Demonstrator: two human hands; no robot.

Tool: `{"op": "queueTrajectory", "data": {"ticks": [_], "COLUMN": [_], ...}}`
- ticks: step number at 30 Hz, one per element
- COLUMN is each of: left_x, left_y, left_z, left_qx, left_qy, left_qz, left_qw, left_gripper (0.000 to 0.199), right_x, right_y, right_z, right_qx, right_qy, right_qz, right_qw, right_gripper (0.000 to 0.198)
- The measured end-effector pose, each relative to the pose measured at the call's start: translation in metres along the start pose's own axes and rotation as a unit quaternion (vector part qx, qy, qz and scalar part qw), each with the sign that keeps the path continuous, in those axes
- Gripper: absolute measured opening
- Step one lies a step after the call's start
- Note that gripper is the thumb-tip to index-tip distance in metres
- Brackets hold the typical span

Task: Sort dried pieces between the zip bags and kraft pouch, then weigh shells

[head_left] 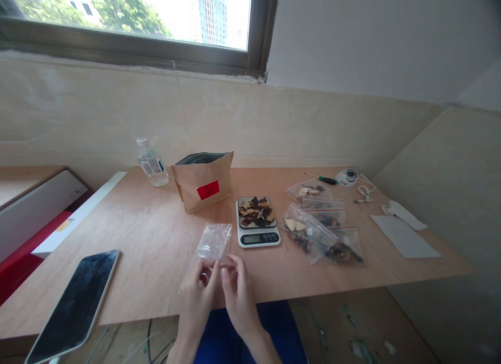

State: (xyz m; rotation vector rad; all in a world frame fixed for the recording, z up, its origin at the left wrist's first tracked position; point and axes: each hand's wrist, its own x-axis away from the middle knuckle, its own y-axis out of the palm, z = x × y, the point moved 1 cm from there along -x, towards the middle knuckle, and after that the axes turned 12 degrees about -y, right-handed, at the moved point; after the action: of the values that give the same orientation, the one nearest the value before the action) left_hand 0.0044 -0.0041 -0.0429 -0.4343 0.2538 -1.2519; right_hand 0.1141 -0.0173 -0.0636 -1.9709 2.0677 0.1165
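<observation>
A clear plastic bag point(213, 239) lies near the table's front edge, flat and seemingly without contents. My left hand point(199, 285) pinches its near end with fingers pressed together. Close beside it, my right hand point(237, 285) has its fingertips closed at the same end of the bag. Just beyond and to the right stands a white digital scale point(259, 238). Brown, dried slices point(256, 211) are heaped on its weighing plate. The reading on its display is too small to make out. A kraft paper pouch point(203, 184) with a red label stands open behind the bag.
Several zip bags of dried pieces point(313, 231) lie right of the scale. Behind them are a screwdriver point(327, 180) and a white camera with a cable point(347, 177). White paper point(405, 237) lies far right. A bottle point(152, 163) stands back left; a tablet point(76, 306) overhangs the front left edge.
</observation>
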Motion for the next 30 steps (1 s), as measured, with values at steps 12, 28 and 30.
{"op": "queueTrajectory", "data": {"ticks": [12, 28, 30], "left_x": [0.012, 0.007, 0.006], "left_y": [0.006, -0.013, -0.011], "left_z": [0.012, -0.005, -0.005], "left_qx": [0.050, 0.085, 0.088], "left_qy": [0.053, -0.007, 0.005], "left_qz": [-0.053, 0.213, 0.199], "left_qw": [0.996, 0.973, 0.976], "left_gripper": [0.023, 0.028, 0.028], "right_x": [-0.015, -0.036, -0.035], "right_y": [-0.016, -0.054, -0.053], "right_z": [-0.013, -0.009, -0.017], "right_qx": [-0.066, 0.058, 0.046], "right_qy": [0.021, -0.024, -0.025], "right_qz": [0.058, -0.011, -0.044], "right_qw": [0.996, 0.998, 0.998], "right_gripper": [0.034, 0.042, 0.039]}}
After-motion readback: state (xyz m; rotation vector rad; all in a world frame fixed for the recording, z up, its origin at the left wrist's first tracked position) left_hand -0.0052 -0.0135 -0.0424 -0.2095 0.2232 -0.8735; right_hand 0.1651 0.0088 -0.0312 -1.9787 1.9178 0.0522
